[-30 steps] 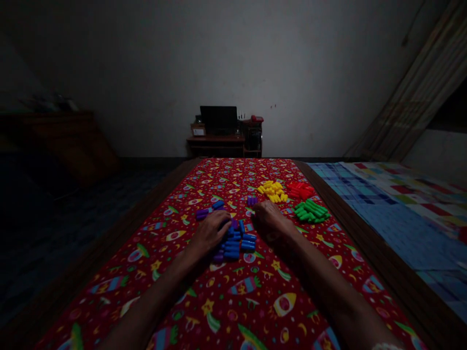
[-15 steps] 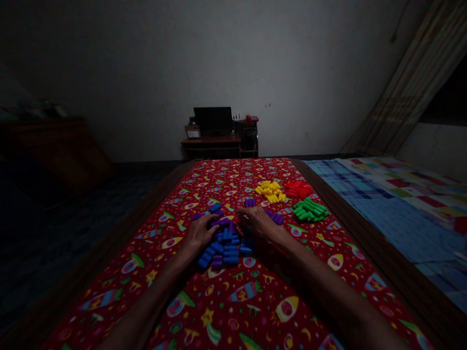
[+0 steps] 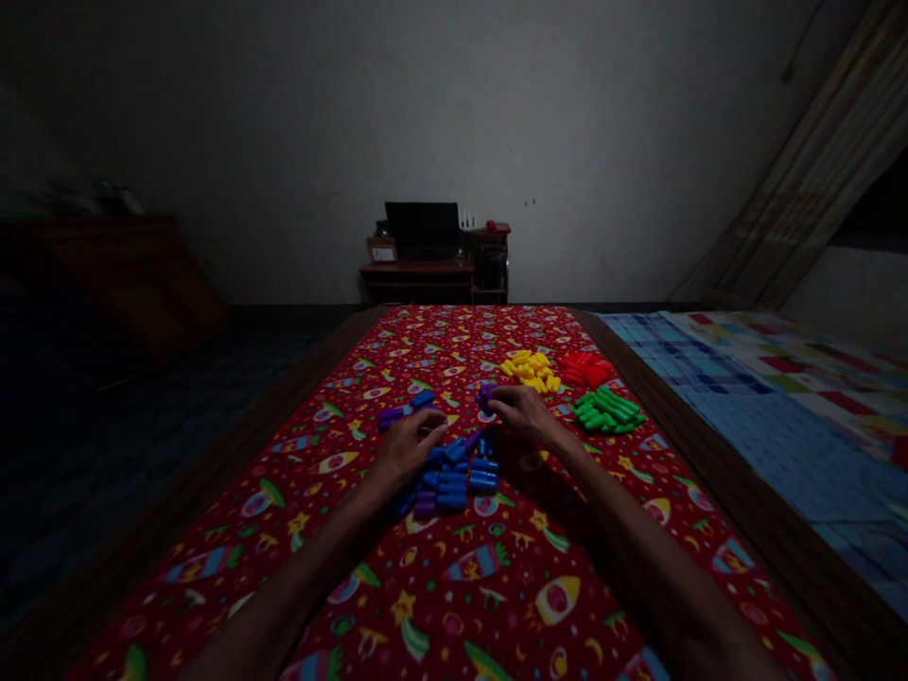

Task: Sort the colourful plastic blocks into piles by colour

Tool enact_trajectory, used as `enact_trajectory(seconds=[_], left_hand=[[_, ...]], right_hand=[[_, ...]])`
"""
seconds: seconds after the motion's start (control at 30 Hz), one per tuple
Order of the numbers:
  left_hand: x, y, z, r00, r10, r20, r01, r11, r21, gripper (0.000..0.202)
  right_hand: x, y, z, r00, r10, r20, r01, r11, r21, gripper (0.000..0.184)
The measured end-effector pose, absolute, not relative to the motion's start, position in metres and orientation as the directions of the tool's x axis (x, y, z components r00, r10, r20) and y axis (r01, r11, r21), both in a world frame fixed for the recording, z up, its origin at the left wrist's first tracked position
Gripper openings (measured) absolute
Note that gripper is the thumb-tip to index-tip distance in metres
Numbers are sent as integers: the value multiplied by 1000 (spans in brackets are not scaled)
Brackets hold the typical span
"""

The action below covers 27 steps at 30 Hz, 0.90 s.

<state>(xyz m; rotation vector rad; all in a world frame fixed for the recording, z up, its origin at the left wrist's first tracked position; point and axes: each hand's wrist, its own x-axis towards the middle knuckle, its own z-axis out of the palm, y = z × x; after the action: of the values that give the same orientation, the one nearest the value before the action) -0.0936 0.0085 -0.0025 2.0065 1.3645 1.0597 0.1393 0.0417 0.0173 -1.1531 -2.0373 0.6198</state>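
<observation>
**Left hand (image 3: 406,452) and right hand (image 3: 525,414) apart at blue peg heap (image 3: 451,484)**

Both hands are on the cloth-covered surface, palms down, and separated from each other. The blue peg heap is the reference point for this report. It consists of short plastic cylinders, mostly blue with some purple, and lies between the two hands.

The left hand is at the near left edge of the heap, with fingers curled toward it. A row of blue and purple pegs (image 3: 406,411) lies just beyond those fingers. The right hand is beyond the heap and to its right. Its fingertips are at, and appear to touch, a small group of purple pegs (image 3: 486,394). Whether either hand is clamped on a peg cannot be determined from this view.

Beyond the heap and to the right are a yellow peg pile (image 3: 531,372) and a red peg pile (image 3: 585,370). A green peg pile (image 3: 608,411) lies to the right of the heap, closer in. All of these rest on a red cloth (image 3: 340,544) printed with rockets and stars.

A checked bedspread (image 3: 766,416) lies to the right of the heap. A desk with a dark monitor (image 3: 424,230) stands far beyond it, against the wall.
</observation>
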Motion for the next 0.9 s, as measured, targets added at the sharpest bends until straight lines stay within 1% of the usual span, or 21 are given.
enact_trajectory(seconds=[0.07, 0.1, 0.17, 0.23, 0.3, 0.37, 0.43, 0.5, 0.53, 0.57, 0.63, 0.67, 0.7, 0.73, 0.77, 0.8, 0.83, 0.87, 0.9], left_hand=[[-92, 7, -3, 275, 898, 345, 574, -441, 690, 35], [-90, 5, -3, 299, 883, 361, 583, -469, 664, 35], [-83, 1, 0, 327, 862, 387, 590, -507, 629, 36], [-77, -4, 4, 342, 861, 376, 588, -509, 629, 36], [-73, -7, 9, 330, 882, 335, 579, -470, 666, 35], [-71, -8, 12, 298, 911, 285, 566, -409, 716, 33], [-72, -8, 12, 269, 929, 253, 576, -366, 731, 30], [-74, -7, 11, 255, 931, 261, 631, -365, 685, 27], [-75, -6, 10, 248, 928, 277, 665, -371, 648, 25], [-76, -6, 9, 239, 925, 294, 696, -375, 613, 25], [-77, -5, 8, 206, 922, 329, 734, -368, 571, 25], [-78, -4, 7, 183, 921, 343, 741, -359, 567, 25], [-79, -3, 7, 165, 921, 353, 744, -351, 568, 26], [-80, -3, 6, 153, 921, 357, 744, -345, 572, 27], [-81, -3, 6, 147, 921, 360, 742, -343, 576, 28], [-82, -3, 6, 150, 922, 358, 738, -345, 579, 28], [-82, -3, 6, 162, 921, 355, 734, -352, 580, 29], [-83, -3, 6, 175, 919, 353, 731, -361, 579, 29], [-83, -4, 7, 190, 916, 352, 728, -372, 575, 28]], right_hand=[[148, 47, 18, -292, 921, 257, 390, 360, -848, 27], [149, 47, 18, -276, 937, 213, 304, 295, -906, 28], [143, 45, 18, -286, 944, 164, 141, 211, -967, 33], [128, 39, 16, -327, 929, 175, 16, 190, -982, 36], [110, 31, 13, -367, 906, 212, -59, 205, -977, 37], [95, 26, 9, -389, 885, 255, -87, 240, -967, 35], [89, 26, 8, -353, 886, 300, -69, 296, -953, 31], [94, 32, 10, -258, 906, 336, -4, 347, -938, 26], [102, 36, 14, -199, 917, 347, 56, 364, -930, 25], [112, 40, 18, -141, 924, 354, 143, 373, -917, 24], [137, 47, 26, -77, 931, 356, 400, 356, -844, 22], [150, 48, 30, -69, 937, 342, 558, 321, -765, 21], [163, 49, 33, -66, 947, 314, 708, 266, -655, 20], [173, 48, 34, -61, 960, 274, 827, 202, -525, 20], [181, 47, 34, -57, 972, 226, 908, 145, -394, 20], [187, 46, 33, -55, 982, 179, 954, 105, -281, 21], [190, 45, 32, -56, 989, 139, 977, 83, -198, 21], [191, 44, 31, -63, 992, 108, 987, 78, -144, 22], [190, 43, 30, -73, 993, 92, 990, 83, -114, 24]])
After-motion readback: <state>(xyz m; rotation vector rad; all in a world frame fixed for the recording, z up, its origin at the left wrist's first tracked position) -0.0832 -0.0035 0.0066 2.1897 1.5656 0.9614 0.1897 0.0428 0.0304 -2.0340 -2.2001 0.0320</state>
